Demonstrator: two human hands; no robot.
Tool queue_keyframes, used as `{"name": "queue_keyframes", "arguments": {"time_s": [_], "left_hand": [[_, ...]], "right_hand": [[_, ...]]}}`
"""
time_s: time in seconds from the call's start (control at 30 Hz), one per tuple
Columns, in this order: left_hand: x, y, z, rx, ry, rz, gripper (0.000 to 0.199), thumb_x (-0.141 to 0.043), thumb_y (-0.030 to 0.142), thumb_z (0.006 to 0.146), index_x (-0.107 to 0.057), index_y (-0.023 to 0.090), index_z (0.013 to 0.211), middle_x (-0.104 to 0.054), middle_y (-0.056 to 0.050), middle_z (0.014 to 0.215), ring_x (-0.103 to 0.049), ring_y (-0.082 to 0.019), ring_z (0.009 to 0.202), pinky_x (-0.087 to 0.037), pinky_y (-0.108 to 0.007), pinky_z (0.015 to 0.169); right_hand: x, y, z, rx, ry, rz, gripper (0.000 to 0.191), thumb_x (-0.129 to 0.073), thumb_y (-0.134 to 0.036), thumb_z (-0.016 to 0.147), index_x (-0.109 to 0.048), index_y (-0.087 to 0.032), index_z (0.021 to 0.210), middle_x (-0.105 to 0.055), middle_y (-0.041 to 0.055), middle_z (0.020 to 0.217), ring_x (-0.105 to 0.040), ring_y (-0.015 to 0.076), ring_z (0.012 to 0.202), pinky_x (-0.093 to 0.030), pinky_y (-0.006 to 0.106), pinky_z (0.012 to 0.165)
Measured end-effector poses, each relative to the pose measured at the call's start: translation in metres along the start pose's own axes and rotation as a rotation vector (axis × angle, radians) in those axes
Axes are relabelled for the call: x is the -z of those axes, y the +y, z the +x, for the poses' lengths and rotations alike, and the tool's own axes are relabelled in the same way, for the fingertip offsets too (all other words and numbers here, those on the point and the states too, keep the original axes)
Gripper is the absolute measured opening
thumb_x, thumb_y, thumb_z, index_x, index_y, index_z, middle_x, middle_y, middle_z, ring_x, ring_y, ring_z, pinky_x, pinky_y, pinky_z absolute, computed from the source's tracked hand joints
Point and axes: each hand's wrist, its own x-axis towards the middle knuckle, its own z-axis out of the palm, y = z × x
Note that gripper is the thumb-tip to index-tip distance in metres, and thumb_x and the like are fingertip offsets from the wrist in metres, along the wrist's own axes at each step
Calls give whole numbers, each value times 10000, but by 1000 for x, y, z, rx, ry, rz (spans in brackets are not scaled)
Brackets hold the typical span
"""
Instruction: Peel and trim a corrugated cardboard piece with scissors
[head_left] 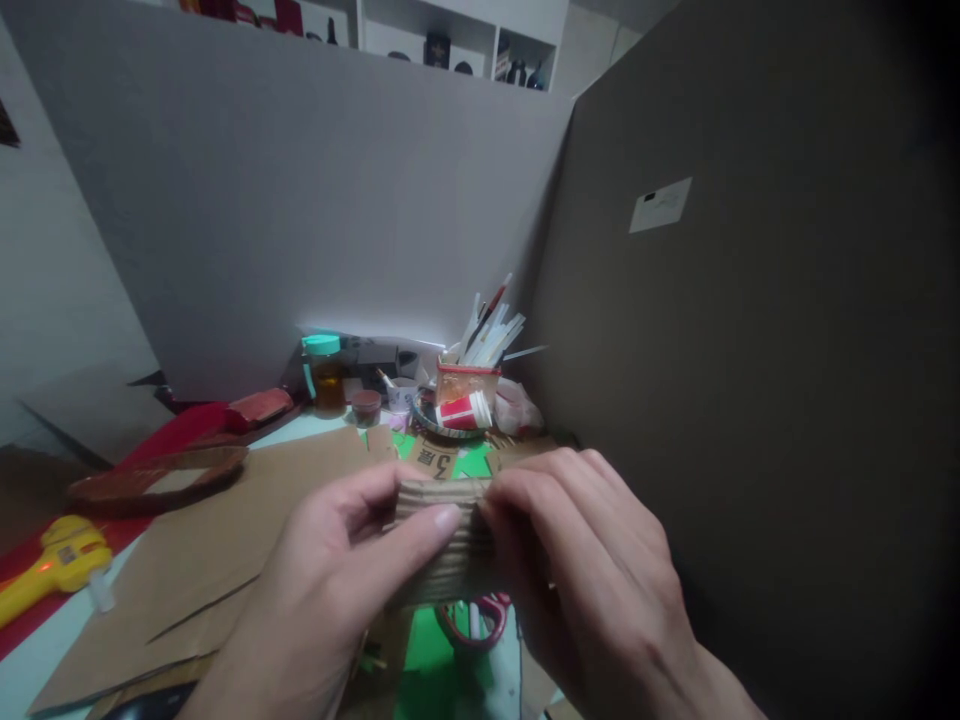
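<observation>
Both left hand (352, 570) and right hand (596, 550) grip corrugated cardboard (448, 565); I read "3" on the cardboard scrap (439, 457) beyond; wall label (661, 207) illegible.

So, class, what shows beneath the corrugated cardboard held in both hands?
A pink loop, probably scissors' handle, and green surface show below the corrugated cardboard; anything directly behind it is hidden.
</observation>
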Motion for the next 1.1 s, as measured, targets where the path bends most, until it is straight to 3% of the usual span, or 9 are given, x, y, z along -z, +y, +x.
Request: {"name": "queue_keyframes", "arguments": {"time_s": [0.27, 0.5, 0.6, 0.7, 0.87, 0.97, 1.1], "left_hand": [[5, 3, 0, -32, 76, -138, 242, -635, 168, 825, -754, 236, 1024, -734, -5, 1115, -641, -227, 1041, -534, -212, 671], [9, 4, 2, 6, 101, -182, 291, -671, 327, 840, -721, 254, 1117, -707, 9, 1204, -592, -223, 1127, -537, -202, 774], [6, 8, 0, 23, 119, -166, 273, -701, 352, 819, -742, 252, 1069, -728, 3, 1142, -624, -210, 1061, -540, -183, 734], [4, 12, -2, 64, 51, -99, 241, -668, 361, 848, -756, 243, 1039, -748, -27, 1054, -664, -210, 931, -556, -216, 693], [10, 14, 0, -90, 39, 184, 290, -674, 462, 820, -775, 243, 980, -745, -37, 885, -644, -227, 795, -537, -281, 690], [14, 14, 1, -134, 35, 295, 310, -653, 499, 821, -777, 256, 968, -712, -26, 788, -621, -236, 769, -530, -304, 693], [14, 16, -1, -152, 15, 326, 265, -644, 465, 831, -779, 275, 957, -699, -18, 800, -609, -236, 789, -516, -303, 707]], "right_hand": [[13, 12, 6, -31, -66, -77, 124, -592, -20, 847, -596, -108, 760, -575, 67, 700, -465, 141, 629, -361, 322, 596], [21, 13, 5, -49, -28, -74, 117, -586, -2, 856, -609, -116, 867, -606, 53, 817, -539, 130, 726, -411, 294, 657], [23, 8, 3, -23, -88, 21, 202, -585, 11, 846, -629, -103, 1007, -625, 73, 939, -564, 141, 797, -458, 284, 702], [23, 6, 6, 47, -159, 71, 222, -527, -74, 908, -649, -134, 1083, -635, 68, 942, -561, 151, 742, -480, 289, 635], [22, 6, 12, 25, -232, 104, 178, -517, -146, 941, -667, -242, 939, -660, -10, 814, -592, 125, 635, -485, 239, 530], [23, 7, 11, 19, -293, 163, 197, -481, -167, 962, -661, -242, 944, -661, -2, 831, -609, 131, 647, -497, 233, 538], [22, 5, 10, 26, -293, 155, 234, -466, -217, 972, -683, -240, 887, -649, 20, 796, -599, 138, 635, -502, 230, 549]]}}
